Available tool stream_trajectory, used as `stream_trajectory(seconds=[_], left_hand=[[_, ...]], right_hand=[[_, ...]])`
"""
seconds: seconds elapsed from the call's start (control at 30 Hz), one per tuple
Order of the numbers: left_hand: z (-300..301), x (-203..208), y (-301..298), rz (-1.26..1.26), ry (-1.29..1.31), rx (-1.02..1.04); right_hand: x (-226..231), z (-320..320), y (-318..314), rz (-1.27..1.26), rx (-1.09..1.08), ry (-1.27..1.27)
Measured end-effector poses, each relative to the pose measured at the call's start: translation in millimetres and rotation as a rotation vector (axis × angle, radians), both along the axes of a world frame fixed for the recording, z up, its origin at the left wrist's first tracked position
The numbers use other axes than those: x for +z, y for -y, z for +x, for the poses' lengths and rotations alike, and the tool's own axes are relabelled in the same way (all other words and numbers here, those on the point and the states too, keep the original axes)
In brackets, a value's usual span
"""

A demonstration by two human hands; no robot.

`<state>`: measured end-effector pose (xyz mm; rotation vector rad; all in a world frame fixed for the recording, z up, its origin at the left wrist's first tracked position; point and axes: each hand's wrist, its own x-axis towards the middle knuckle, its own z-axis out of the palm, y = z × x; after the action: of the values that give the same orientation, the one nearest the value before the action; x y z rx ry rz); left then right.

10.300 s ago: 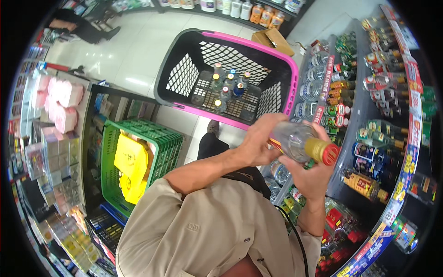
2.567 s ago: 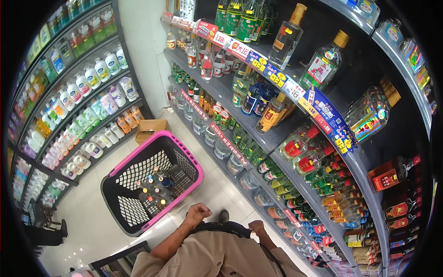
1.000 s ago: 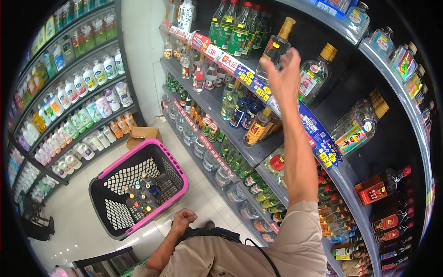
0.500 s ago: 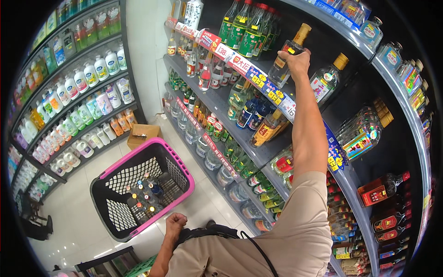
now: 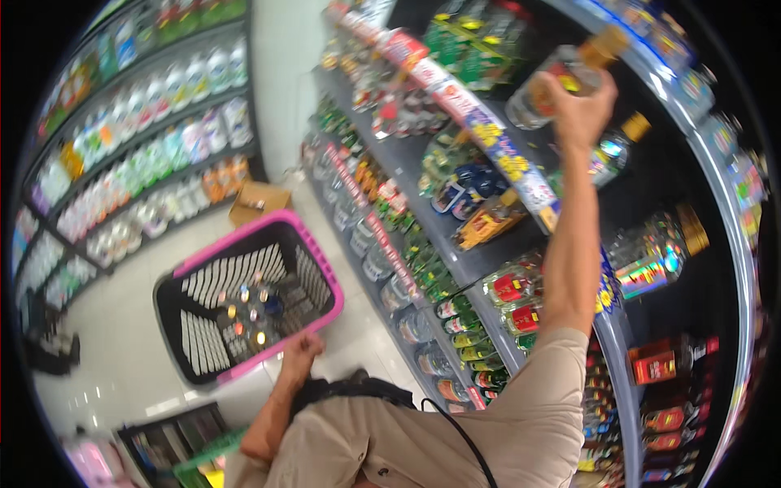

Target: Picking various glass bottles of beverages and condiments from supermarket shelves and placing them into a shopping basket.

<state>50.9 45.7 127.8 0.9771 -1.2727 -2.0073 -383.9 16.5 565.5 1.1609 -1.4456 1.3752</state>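
Observation:
A clear liquor bottle (image 5: 533, 101) with a gold cap is in my right hand (image 5: 584, 107), tilted toward the upper right. My fingers wrap around its upper body, over the front edge of a dark shelf (image 5: 533, 142). Just right of that hand, another gold-capped clear bottle (image 5: 612, 154) leans on the same shelf. My left hand (image 5: 303, 351) hangs loosely closed beside the pink rim of a black shopping basket (image 5: 329, 276), with nothing visible in it. Several small bottles (image 5: 254, 313) stand in the basket. The picture is blurred.
Green-labelled bottles (image 5: 476, 50) crowd the shelf's far end, with more bottles on the tiers below. A cardboard box (image 5: 259, 202) sits on the floor behind the basket. At left, a rack holds pump bottles (image 5: 175, 88). A green crate (image 5: 213, 464) is at lower left.
My right hand has raised the bottle from the shelf and tipped it further right. My left hand stays closed, now closer to the basket rim. The whole view has shifted and blurred.

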Motion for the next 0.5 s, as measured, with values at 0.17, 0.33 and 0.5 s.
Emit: stream_trajectory(seconds=[0.17, 0.33, 0.5], left_hand=[[-44, 109, 35, -0.604, 0.102, 0.067], [-68, 164, 18, -0.946, -0.027, 0.214], [-44, 158, 13, -0.975, -0.004, 0.33]], right_hand=[[12, 63, -39, 0.328, 0.116, -0.212], [-95, 162, -42, 0.471, 0.519, 0.109], [-211, 249, -43, 0.494, 0.981, 0.794]])
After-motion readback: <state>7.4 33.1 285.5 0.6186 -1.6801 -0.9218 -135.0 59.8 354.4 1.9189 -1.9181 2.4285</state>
